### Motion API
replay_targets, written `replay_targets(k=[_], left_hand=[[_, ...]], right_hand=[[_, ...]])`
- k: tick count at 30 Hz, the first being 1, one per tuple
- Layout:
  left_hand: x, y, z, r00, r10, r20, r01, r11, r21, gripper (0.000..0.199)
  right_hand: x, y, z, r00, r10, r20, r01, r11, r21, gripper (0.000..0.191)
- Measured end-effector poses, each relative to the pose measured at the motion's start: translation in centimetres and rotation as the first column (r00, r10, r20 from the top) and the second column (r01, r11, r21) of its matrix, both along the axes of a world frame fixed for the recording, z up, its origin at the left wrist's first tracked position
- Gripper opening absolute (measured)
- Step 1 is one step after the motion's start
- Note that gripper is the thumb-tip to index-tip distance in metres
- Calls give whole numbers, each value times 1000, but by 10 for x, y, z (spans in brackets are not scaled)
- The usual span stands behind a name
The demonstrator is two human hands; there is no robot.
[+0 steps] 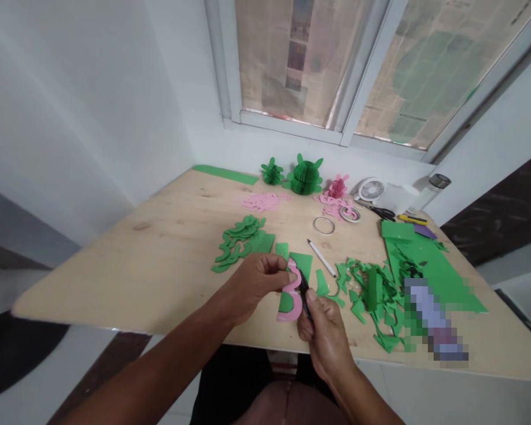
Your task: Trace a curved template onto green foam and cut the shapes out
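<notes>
My left hand [265, 274] pinches a wavy pink paper cutout [295, 308] together with a piece of green paper behind it. My right hand [325, 321] is closed round black scissors [304, 288], whose blades lie along the right edge of the pink cutout. Just beyond my hands is a green paper piece [305, 260]. Left of them sits a pile of curvy green cutouts [236, 242]. To the right lies a heap of green paper scraps [374, 289].
A white pen [321, 258], a tape ring [324, 225] and pink cutouts [263, 202] lie farther back. Green paper figures [306, 178], a pink one [337, 186], a small fan [370, 189] and a bottle [431, 192] stand by the wall. Green sheets [446, 283] and a yellow cutter [413, 219] are right.
</notes>
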State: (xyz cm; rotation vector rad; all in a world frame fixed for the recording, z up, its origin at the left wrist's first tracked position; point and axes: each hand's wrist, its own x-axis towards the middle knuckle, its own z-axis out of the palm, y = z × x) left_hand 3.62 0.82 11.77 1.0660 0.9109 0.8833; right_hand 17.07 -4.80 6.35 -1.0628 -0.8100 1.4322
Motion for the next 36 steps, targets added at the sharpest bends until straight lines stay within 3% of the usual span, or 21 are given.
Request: replay_targets(k=[9, 36], left_hand=[[1, -1, 1, 1000, -2, -14, 2, 1000, -24, 17], [0, 0, 4, 1000, -13, -16, 13, 1000, 4, 15]], right_hand=[[2, -2, -2, 999, -6, 51, 5, 1000, 5, 59], [-4, -2, 0, 999, -30, -28, 30, 1000, -6, 57]])
